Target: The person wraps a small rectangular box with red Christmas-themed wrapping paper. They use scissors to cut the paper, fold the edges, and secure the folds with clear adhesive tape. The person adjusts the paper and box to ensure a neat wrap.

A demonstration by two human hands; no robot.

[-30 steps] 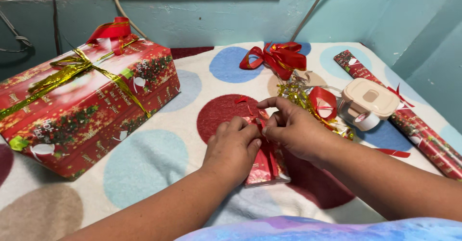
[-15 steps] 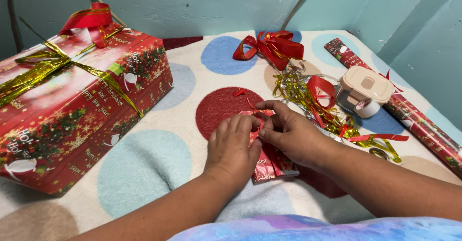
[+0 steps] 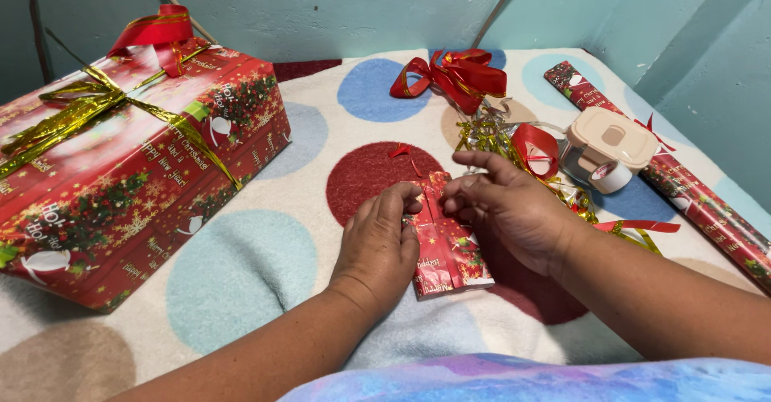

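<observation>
Pinching the top edge of a small wrapped parcel (image 3: pixel 446 245), your left hand (image 3: pixel 377 245) and right hand (image 3: pixel 510 213) meet over it on the spotted blanket (image 3: pixel 241 273). Its paper is glossy red with gold stars, green sprigs and pale lettering, folded to a ridge along the middle; the shape is a flat oblong, lying lengthwise towards you. Your left fingers (image 3: pixel 401 201) close narrowly on the paper's upper left corner; your right fingers (image 3: pixel 462 203) curl against the upper right, forefinger stretched out. A big ribboned gift box (image 3: pixel 120 169) sits well apart on the left.
</observation>
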